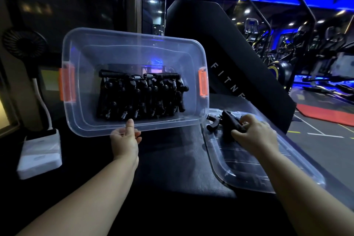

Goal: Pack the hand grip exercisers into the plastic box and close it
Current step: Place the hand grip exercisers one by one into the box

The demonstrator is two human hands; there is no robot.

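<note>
Left hand (125, 139) pinches the near rim of the tilted plastic box (80, 82), packed exercisers (141, 96) inside. Right hand (254, 132), fingers curled, grips a loose exerciser (229, 120) on the lid (249, 170) lying beside the box.

on our left we see a small black fan (24, 43) on a bent white neck (42, 101) that comes down beside a white box (41, 156) lying on the dark padded surface (172, 159). ahead stands a slanted black pad (220, 44) lettered "fitne". at the right, exercise machines (306, 48) stand under blue light, with a red mat (323, 115) on the floor.
</note>
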